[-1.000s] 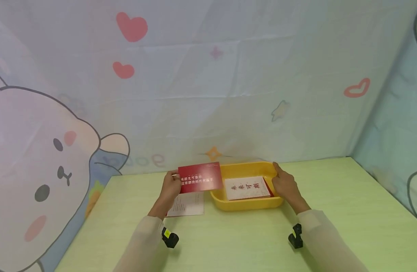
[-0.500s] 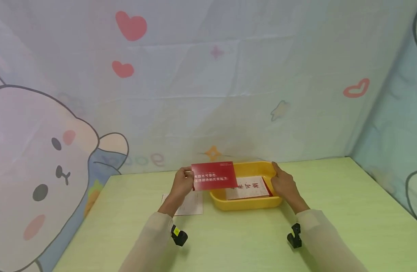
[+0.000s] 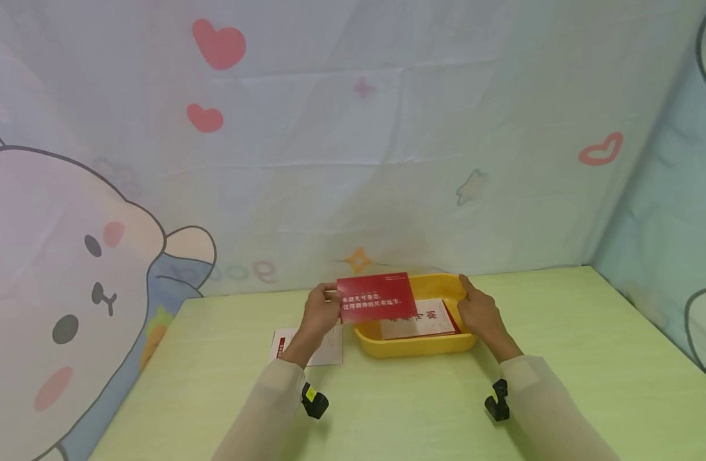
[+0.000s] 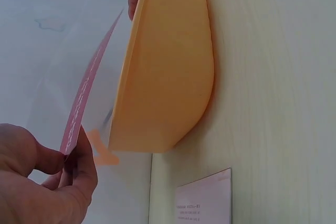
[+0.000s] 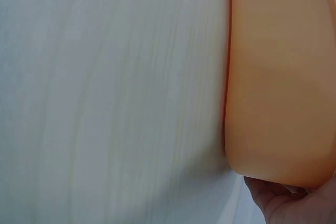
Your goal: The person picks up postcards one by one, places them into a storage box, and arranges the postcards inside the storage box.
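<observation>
My left hand (image 3: pixel 320 312) pinches a red card (image 3: pixel 376 298) with white printed characters by its left edge. The card is raised over the left part of a yellow tray (image 3: pixel 416 346), and in the left wrist view it stands above the tray's rim, held between thumb and fingers. My right hand (image 3: pixel 484 312) grips the tray's right end. Inside the tray lies a white card (image 3: pixel 424 322) with dark red characters, a red edge showing beneath it; the raised card overlaps its upper left part in the head view.
Another white card (image 3: pixel 329 349) with small print lies on the light green table (image 3: pixel 399 410) left of the tray, partly hidden behind my left forearm. A printed cloth backdrop (image 3: pixel 329 141) with hearts and a cartoon animal rises behind the table's far edge.
My left hand has moved right with the red card, from beside the tray to over its left part. My right hand stays on the tray's right end.
</observation>
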Demonstrator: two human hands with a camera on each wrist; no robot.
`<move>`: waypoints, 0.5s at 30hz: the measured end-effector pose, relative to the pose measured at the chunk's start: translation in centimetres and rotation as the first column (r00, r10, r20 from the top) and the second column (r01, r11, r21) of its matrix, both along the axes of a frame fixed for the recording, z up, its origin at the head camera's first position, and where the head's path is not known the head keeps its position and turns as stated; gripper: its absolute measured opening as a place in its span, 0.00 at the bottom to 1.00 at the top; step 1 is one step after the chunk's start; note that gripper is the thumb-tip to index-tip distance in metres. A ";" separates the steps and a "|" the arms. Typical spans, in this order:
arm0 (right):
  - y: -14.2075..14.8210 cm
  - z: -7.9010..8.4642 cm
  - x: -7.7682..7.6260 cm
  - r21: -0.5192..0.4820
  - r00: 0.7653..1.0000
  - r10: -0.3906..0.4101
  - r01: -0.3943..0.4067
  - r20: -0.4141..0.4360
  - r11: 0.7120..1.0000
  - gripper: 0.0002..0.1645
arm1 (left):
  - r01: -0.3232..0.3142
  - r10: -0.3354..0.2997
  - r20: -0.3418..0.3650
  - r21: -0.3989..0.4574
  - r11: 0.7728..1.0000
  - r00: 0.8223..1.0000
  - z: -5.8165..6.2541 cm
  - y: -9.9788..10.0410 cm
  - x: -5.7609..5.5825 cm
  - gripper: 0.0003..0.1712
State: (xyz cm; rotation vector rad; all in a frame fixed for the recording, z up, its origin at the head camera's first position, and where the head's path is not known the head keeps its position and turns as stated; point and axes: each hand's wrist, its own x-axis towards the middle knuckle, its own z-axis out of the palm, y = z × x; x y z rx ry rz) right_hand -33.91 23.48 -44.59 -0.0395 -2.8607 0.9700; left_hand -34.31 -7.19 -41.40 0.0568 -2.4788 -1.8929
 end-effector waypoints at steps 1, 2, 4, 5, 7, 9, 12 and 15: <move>0.0 0.0 0.0 0.002 1.000 0.001 -0.001 0.000 1.000 0.37 | 0.001 -0.001 0.001 -0.002 1.000 1.000 0.0 0.0 0.0 0.20; 0.1 0.0 0.0 0.004 1.000 0.002 -0.002 -0.001 1.000 0.37 | 0.003 -0.003 -0.002 -0.009 1.000 1.000 -0.1 0.1 0.0 0.20; 0.1 0.0 0.0 0.003 1.000 0.001 -0.001 -0.003 1.000 0.37 | 0.005 -0.005 -0.014 -0.022 1.000 1.000 -0.1 0.2 -0.1 0.20; 0.1 0.0 0.0 0.004 1.000 0.000 0.000 -0.006 1.000 0.37 | 0.007 -0.008 -0.019 -0.028 1.000 1.000 -0.2 0.3 -0.2 0.20; 0.1 0.1 0.0 0.003 1.000 -0.003 0.003 -0.008 1.000 0.37 | 0.009 -0.012 -0.040 -0.061 0.998 0.999 -0.3 0.5 -0.4 0.20; 0.1 0.1 0.0 0.003 1.000 -0.006 0.006 -0.008 1.000 0.37 | 0.007 -0.013 -0.060 -0.095 0.995 0.998 -0.5 0.8 -0.6 0.19; 0.2 0.1 0.0 0.007 1.000 -0.008 0.008 -0.007 1.000 0.37 | 0.005 -0.016 -0.090 -0.128 0.992 0.996 -0.6 1.3 -0.6 0.19; 0.2 0.1 0.2 0.008 1.000 -0.010 0.010 -0.010 1.000 0.37 | 0.007 -0.023 -0.109 -0.150 0.989 0.994 -0.7 1.8 -0.7 0.19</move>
